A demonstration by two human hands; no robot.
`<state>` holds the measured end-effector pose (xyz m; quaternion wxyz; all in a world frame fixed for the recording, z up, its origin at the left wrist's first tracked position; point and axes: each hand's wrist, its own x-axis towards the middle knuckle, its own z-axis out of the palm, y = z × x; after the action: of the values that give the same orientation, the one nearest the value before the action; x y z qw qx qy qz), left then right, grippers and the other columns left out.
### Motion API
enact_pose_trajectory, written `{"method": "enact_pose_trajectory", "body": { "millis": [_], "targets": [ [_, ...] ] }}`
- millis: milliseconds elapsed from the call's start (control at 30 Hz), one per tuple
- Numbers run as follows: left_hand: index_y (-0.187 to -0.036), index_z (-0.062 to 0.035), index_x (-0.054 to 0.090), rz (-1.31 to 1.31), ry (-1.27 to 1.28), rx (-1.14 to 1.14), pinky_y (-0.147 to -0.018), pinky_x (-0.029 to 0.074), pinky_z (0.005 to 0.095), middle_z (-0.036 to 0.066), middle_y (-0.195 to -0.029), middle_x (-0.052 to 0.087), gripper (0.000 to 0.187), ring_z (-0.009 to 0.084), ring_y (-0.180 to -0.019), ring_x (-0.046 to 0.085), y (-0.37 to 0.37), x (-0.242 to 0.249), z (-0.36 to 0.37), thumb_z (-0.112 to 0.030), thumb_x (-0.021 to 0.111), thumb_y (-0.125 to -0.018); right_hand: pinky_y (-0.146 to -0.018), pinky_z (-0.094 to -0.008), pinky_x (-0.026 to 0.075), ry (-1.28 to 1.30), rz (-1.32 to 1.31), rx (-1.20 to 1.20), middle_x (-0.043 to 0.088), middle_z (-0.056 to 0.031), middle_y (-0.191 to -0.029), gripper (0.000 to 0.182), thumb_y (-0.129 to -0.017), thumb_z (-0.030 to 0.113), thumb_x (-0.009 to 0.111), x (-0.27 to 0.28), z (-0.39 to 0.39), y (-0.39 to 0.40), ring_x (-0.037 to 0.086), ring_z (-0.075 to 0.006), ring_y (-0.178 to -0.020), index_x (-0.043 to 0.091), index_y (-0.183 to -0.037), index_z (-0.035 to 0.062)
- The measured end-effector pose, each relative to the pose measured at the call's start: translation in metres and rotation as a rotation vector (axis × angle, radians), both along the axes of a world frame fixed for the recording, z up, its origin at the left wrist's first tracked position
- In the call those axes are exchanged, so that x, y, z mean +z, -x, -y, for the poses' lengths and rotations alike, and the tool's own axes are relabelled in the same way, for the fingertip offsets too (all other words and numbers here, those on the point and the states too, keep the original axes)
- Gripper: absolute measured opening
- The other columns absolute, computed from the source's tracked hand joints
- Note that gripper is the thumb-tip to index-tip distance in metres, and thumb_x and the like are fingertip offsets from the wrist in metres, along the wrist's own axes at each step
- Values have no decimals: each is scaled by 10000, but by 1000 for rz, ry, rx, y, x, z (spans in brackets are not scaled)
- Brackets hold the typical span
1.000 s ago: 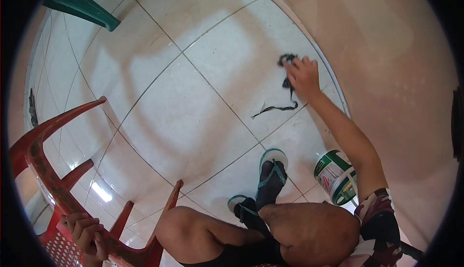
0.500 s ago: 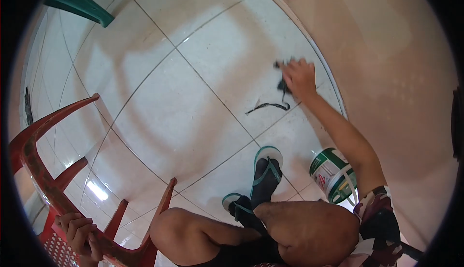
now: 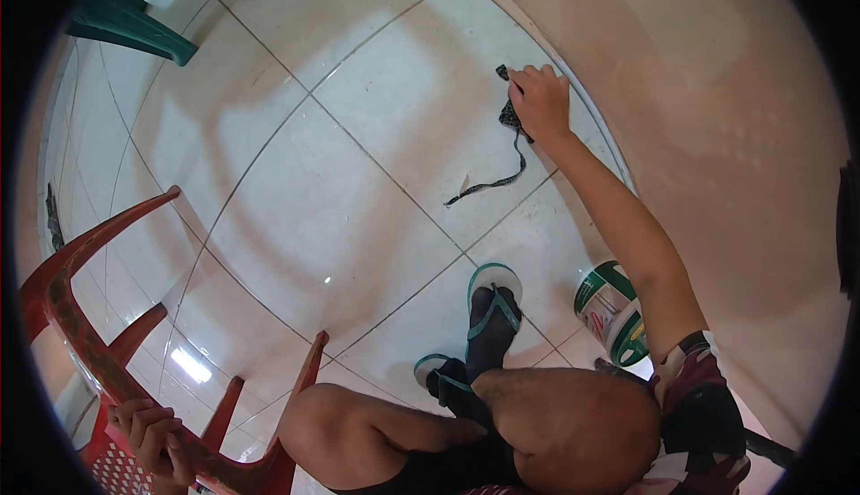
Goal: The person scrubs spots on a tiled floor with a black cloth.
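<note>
My right hand is closed on a dark, speckled cloth on the tiled floor near the wall. One end of the cloth sticks out past the fingertips, and a thin dark strip of it trails down and left over the tile. At the lower left, my left hand has its fingers wrapped round the edge of a red plastic chair, which lies tipped with its legs pointing to the right.
A green and white bucket stands by the wall below my right arm. Green chair legs show at the upper left. My feet in green-strapped flip-flops rest on the tiles. A dark scrap lies at the far left.
My right hand has moved up and slightly left along the floor, and the cloth with its trailing strip has shifted with it. My left hand stays on the red chair.
</note>
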<state>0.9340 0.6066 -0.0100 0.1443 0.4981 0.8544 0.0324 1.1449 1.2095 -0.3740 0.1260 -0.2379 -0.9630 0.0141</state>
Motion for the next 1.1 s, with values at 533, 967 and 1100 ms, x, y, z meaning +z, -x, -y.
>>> {"method": "enact_pose_trajectory", "body": {
  "millis": [533,967,1100],
  "targets": [
    [-784,-42,601,-59,70,-1,-1051,286,540,109,-861,629,200,314,-1016,551,0,3,4,-222,538,-845,-752,-423,381,-13,-13,23,640,-7,-857,179,-824,140,714,0,-11,4,568,-234,-890,744,-1000,133],
    [-788,-47,608,12,40,52,-1071,269,545,103,-861,632,225,308,-1021,557,-2,3,1,-256,558,-854,-729,-411,391,-135,0,104,630,-2,-847,210,-763,125,737,1,-10,5,563,-217,-875,729,-971,100],
    [-793,-43,613,-40,32,32,-1051,283,544,104,-859,633,220,312,-1019,557,-1,4,1,-251,558,-841,-719,-401,389,-192,-38,160,616,-8,-844,149,-747,135,757,0,-2,-5,553,-225,-863,694,-880,110]
  ]
}}
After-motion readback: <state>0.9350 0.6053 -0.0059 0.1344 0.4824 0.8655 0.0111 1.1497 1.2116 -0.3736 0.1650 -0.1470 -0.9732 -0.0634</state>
